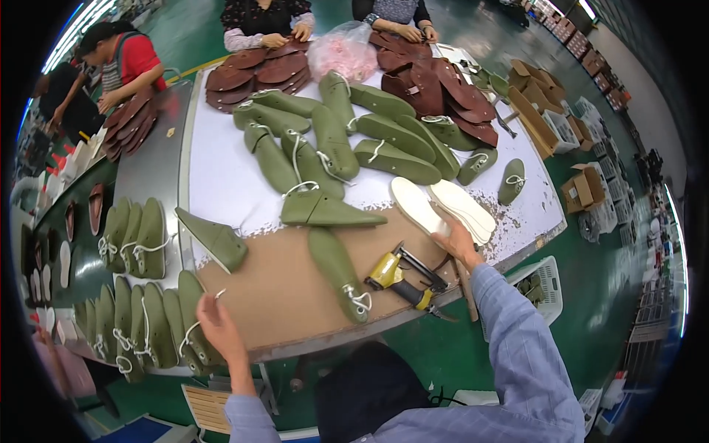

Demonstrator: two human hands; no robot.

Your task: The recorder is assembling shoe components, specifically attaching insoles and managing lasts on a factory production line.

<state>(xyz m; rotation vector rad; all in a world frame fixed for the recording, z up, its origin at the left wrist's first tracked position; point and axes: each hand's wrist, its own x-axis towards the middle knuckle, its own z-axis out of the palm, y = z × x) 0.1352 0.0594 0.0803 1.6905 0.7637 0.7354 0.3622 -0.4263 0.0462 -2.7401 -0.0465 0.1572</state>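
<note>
My left hand (216, 323) rests at the near left corner of the brown table top (281, 295), fingers on the white cord of a green shoe last (193, 314) standing in the row beside the table. My right hand (458, 242) reaches to the right side of the table and touches the near end of two cream insoles (443, 209). Between my hands lie a green last (337, 272) with a white cord and a yellow and black staple gun (405, 279).
Several green lasts (332, 140) cover the white sheet (221, 184). Brown leather soles (436, 85) and a pink bag (343, 55) lie at the far end, where other people work. More lasts (136, 236) stand on the grey conveyor at left. A white basket (543, 288) hangs at right.
</note>
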